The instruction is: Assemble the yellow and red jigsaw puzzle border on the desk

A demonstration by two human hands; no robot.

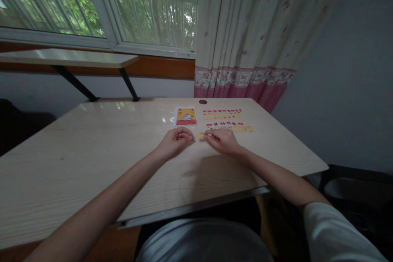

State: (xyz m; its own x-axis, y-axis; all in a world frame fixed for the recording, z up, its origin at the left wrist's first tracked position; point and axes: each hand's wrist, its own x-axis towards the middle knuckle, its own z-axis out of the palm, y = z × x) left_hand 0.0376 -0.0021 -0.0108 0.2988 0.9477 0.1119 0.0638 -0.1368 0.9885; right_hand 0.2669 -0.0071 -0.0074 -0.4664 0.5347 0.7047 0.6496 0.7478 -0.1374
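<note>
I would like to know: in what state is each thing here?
Right hand: pinching yellow piece
Left hand: curled, contents unclear
Card: flat, picture up
Red pieces: in rows
Curtain: hanging in folds

The left hand (177, 141) and right hand (222, 140) are near each other above the desk (92, 151), with a piece (200, 135) between them, in the right fingertips. Just beyond the left hand lies the card (186, 116). To its right, beyond the right hand, lie rows of pieces (229, 123). Farther out, ahead of the gap between the hands, is the desk's hole (203, 102). The shelf (67, 58) stands far left beyond the left hand, the window (153, 8) behind it; the curtain (245, 28) hangs past the desk, beyond the right hand.
</note>
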